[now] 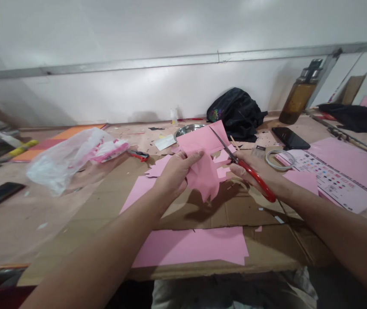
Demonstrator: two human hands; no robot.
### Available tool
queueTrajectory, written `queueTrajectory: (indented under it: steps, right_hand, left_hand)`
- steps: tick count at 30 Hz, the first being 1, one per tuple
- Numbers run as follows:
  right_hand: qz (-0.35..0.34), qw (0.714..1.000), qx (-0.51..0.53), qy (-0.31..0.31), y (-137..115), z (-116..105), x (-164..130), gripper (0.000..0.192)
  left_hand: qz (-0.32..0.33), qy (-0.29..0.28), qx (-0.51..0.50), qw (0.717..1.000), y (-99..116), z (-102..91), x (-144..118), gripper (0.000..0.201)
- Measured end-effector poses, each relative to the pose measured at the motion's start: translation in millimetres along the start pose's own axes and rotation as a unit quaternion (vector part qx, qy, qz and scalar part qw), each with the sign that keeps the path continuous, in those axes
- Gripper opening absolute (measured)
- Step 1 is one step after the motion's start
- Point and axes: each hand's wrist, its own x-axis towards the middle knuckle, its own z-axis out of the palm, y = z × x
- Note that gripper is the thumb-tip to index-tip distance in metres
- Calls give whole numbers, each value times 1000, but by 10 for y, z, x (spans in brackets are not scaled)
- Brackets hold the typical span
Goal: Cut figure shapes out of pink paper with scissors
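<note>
My left hand (177, 174) pinches a piece of pink paper (204, 171), thumb on top, and holds it up above the cardboard. The lower part of the paper is folded or curved and ends in cut points. In my right hand (250, 169) is a pair of scissors (256, 178) with red handles. Their dark blades point up and left, beside the right edge of the paper; whether they touch it I cannot tell. Small pink offcuts (223, 172) lie on the cardboard between my hands. A larger pink sheet (192, 246) rests near the front edge.
Cardboard (96, 227) covers the table's middle. Behind stand a metal bowl (188, 129), a black cloth bag (236, 113) and a brown bottle (299, 96). A phone (290, 138), tape roll (280, 159) and printed sheet (328, 180) are right; a plastic bag (64, 159) and red cutter (140, 155) left.
</note>
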Motion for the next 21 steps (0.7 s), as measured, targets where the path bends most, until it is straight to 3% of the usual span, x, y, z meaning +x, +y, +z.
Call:
queueTrajectory:
  steps: [5,21]
  right_hand:
    - [10,1000,0,-9,43,-5,2,43]
    - [-2,999,-30,-43,67,-47,15,38]
  left_hand:
    - [-1,-29,15,999,12,-26,32,30]
    - [-2,-38,85,996,152,-62,45,31]
